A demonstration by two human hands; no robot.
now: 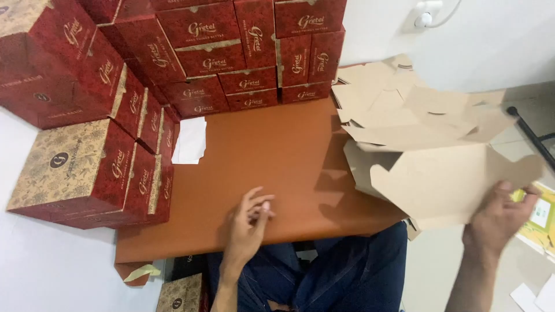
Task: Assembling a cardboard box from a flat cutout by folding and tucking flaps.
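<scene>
Right hand pinches the flat cardboard blank at frame right (left hand rests spread on the tabletop).

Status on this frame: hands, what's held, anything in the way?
Left hand open, flat on brown table. Right hand gripping flat cardboard box blank. Red boxes stacked behind; work area unobstructed.

Single head cam, looking steeply down over the orange counter, close range. Facing the stacked red boxes by the wall; the person's lap at bottom edge. Right side probably slightly motion-blurred.
</scene>
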